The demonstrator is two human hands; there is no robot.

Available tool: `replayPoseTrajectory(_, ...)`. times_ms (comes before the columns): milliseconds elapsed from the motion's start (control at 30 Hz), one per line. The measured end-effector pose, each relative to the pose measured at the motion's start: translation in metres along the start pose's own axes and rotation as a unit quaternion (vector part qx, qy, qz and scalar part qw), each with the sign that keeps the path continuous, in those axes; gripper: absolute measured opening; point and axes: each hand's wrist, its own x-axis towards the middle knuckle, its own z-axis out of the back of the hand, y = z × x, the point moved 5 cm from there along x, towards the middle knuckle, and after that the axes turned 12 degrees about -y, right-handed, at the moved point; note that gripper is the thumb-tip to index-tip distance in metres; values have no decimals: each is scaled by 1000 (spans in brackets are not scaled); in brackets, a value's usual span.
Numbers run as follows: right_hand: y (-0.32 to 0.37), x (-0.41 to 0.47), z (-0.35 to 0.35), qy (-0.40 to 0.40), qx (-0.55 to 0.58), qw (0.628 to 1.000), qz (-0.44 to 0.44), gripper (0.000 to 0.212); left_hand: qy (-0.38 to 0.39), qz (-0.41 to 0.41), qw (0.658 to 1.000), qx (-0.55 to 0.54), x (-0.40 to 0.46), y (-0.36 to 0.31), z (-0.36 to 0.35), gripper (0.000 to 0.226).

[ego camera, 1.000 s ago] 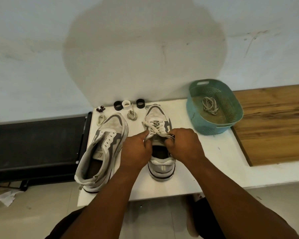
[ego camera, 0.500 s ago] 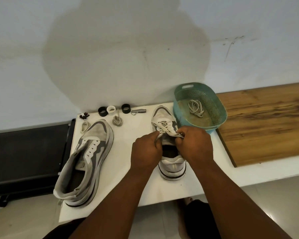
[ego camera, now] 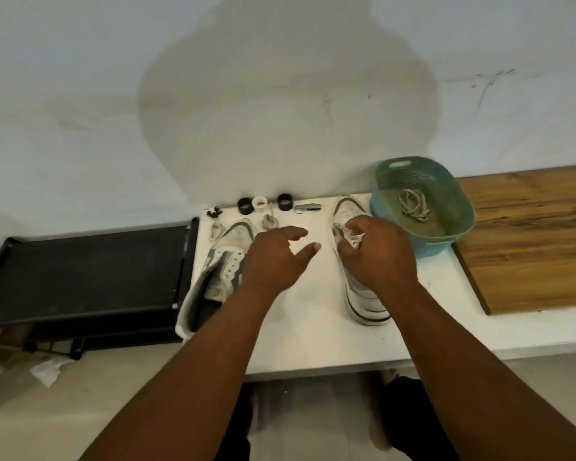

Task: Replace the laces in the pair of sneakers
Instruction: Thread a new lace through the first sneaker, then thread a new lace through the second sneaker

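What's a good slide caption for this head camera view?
Right hand pinches the laces of the right sneaker; left hand hovers open between the shoes.

A plain room in a home, likely a utility corner: a stained, scuffed painted wall point(ego camera: 280, 104), a white counter point(ego camera: 313, 334) with a wooden board point(ego camera: 529, 241), a tiled floor point(ego camera: 80, 410), and a low black rack point(ego camera: 80, 271) alongside.

Two sneakers point(ego camera: 225, 261) apart — basket point(ego camera: 459, 227) right.
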Motion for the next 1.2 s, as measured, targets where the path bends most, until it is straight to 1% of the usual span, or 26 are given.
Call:
replayPoseTrajectory(33, 14, -4, -9, 15, 42, 999, -21, 35, -27, 11, 1000, 3, 3, 9, 18, 41)
replayPoseTrajectory(100, 41, -14, -32, 71, 110, 989, -73, 37, -85, 53, 995, -10, 7, 30, 51, 36)
replayPoseTrajectory(133, 52, -20, -47, 107, 137, 980, -100, 38, -106, 81, 991, -21, 7, 45, 65, 36)
replayPoseTrajectory(167, 62, -25, -62, 142, 161, 969, -126, 42, -103, 133, 986, -20, 9, 66, 73, 40)
replayPoseTrajectory(233, 83, -39, -93, 202, 179, 950, -158, 58, -61, 245, 968, 8, 5, 108, 85, 60)
replayPoseTrajectory(267, 92, -46, -108, 230, 186, 939, -175, 70, -36, 287, 957, 7, 5, 130, 86, 64)
replayPoseTrajectory(300, 99, -54, -120, 256, 204, 923, -202, 79, -11, 314, 949, -13, 3, 144, 87, 58)
replayPoseTrajectory(367, 111, -68, -140, 312, 262, 870, -279, 88, 37, 356, 928, -100, -2, 165, 81, 42)
replayPoseTrajectory(400, 116, -73, -148, 336, 284, 844, -306, 91, 63, 379, 911, -147, -5, 172, 77, 42)
replayPoseTrajectory(433, 119, -76, -157, 348, 295, 831, -317, 94, 84, 398, 897, -173, -9, 178, 72, 44)
replayPoseTrajectory(467, 121, -78, -165, 352, 302, 825, -322, 98, 93, 401, 891, -190, -12, 183, 68, 44)
replayPoseTrajectory(533, 121, -79, -175, 345, 308, 825, -326, 104, 89, 373, 911, -154, -12, 190, 59, 41)
replayPoseTrajectory(600, 118, -77, -178, 339, 305, 828, -326, 104, 70, 341, 933, -88, -11, 193, 52, 41)
replayPoseTrajectory(633, 115, -76, -178, 339, 305, 830, -322, 103, 67, 335, 938, -60, -13, 191, 51, 44)
replayPoseTrajectory(700, 108, -73, -171, 345, 302, 834, -307, 98, 65, 338, 939, -25, -17, 189, 48, 61)
replayPoseTrajectory(767, 97, -73, -164, 361, 293, 833, -299, 99, 65, 343, 937, -17, -26, 184, 45, 77)
replayPoseTrajectory(867, 81, -76, -152, 371, 288, 826, -312, 106, 73, 324, 943, -15, -36, 168, 38, 83)
replayPoseTrajectory(1000, 60, -79, -133, 357, 291, 826, -325, 104, 87, 306, 948, -21, -41, 145, 22, 75)
replayPoseTrajectory(1100, 46, -75, -121, 336, 297, 827, -338, 100, 95, 297, 950, -23, -39, 129, 10, 83)
replayPoseTrajectory(1200, 39, -68, -115, 318, 302, 829, -347, 98, 102, 277, 955, -18, -31, 120, 1, 81)
